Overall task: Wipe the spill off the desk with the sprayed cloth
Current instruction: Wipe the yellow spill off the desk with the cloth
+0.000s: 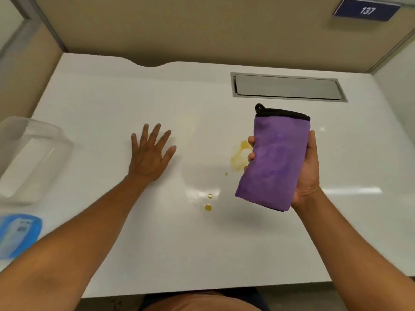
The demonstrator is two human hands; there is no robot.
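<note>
The white surface (134,232) fills my view, with a metal hatch (287,87) set into it at 1 o'clock, a clear plastic tub (29,158) at 9 o'clock and a blue-lidded container (18,232) at 8 o'clock. My right hand (306,171) grips the folded purple cloth (274,158), black-trimmed on top, lifted off the surface at 3 o'clock, while my left hand (150,151) rests flat with fingers spread, grasping nothing. The yellow spill (239,158) lies just left of the cloth, with 3 small drops (208,207) toward 6 o'clock.

Purple cloth (275,158), yellow spill (239,157), white desk (112,104)
</note>
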